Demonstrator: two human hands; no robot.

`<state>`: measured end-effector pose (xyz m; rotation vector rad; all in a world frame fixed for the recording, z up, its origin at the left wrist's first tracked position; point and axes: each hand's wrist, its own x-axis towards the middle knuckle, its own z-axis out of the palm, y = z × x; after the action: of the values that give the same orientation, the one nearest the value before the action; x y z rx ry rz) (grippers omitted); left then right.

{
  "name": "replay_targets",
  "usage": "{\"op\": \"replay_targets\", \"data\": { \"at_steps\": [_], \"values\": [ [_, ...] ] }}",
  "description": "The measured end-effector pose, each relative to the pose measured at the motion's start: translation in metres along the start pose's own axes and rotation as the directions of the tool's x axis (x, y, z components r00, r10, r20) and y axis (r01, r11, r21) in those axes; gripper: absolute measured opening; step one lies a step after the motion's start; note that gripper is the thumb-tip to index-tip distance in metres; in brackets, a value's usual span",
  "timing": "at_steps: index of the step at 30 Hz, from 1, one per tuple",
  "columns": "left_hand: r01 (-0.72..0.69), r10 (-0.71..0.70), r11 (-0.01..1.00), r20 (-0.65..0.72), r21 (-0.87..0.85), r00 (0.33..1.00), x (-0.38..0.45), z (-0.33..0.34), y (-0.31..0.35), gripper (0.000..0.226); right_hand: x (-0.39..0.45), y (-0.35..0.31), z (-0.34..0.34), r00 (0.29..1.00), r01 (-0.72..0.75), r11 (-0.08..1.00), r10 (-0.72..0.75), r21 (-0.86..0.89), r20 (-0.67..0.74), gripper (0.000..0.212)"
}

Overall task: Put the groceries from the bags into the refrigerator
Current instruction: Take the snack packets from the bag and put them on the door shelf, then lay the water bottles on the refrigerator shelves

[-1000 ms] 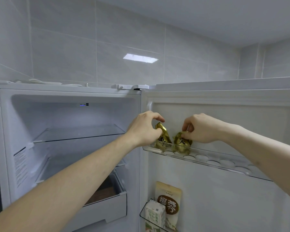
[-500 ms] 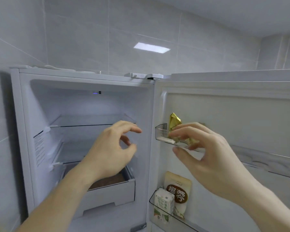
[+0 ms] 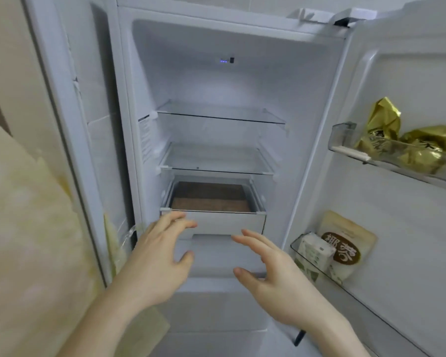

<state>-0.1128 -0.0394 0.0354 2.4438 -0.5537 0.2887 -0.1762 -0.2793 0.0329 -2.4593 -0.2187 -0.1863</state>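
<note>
Reaching toward the open refrigerator (image 3: 237,81), both hands hang empty with fingers spread and relaxed: the left hand (image 3: 157,264) just in front of the white drawer (image 3: 224,222), the right hand (image 3: 273,274) lower and apart from it. Two glass shelves (image 3: 216,117) sit bare above the drawer. On the door, two gold foil packets (image 3: 397,140) lean together in the upper clear door bin (image 3: 345,143); a small carton (image 3: 314,251) and a beige pouch (image 3: 345,243) stand side by side in the lower door bin (image 3: 298,247).
</note>
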Motion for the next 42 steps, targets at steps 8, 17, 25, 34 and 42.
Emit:
{"op": "replay_targets", "data": {
  "at_steps": [8,17,25,34,42],
  "values": [
    [0.361,-0.359,0.924,-0.041,0.124,0.933,-0.092,0.017,-0.021,0.057,0.031,0.010,0.051,0.906,0.148,0.988,-0.155,0.049,0.394,0.065],
    [0.693,-0.654,0.704,-0.238,0.155,0.718,-0.228,0.023,0.005,0.058,0.023,-0.032,0.109,0.618,0.365,0.904,-0.414,0.223,0.668,0.066],
    [0.915,-0.820,0.392,-0.417,0.093,0.393,-0.386,0.016,0.076,0.061,-0.055,-0.124,0.172,0.196,0.614,0.672,-0.637,0.413,0.745,0.068],
    [0.995,-0.839,0.030,-0.544,-0.098,-0.028,-0.549,0.030,0.190,0.059,-0.222,-0.218,0.201,-0.239,0.671,0.446,-0.627,0.593,0.741,0.053],
    [0.934,-0.660,-0.201,-0.663,-0.296,-0.353,-0.625,0.060,0.282,0.062,-0.330,-0.279,0.213,-0.580,0.637,0.194,-0.518,0.746,0.629,0.058]
  ]
}}
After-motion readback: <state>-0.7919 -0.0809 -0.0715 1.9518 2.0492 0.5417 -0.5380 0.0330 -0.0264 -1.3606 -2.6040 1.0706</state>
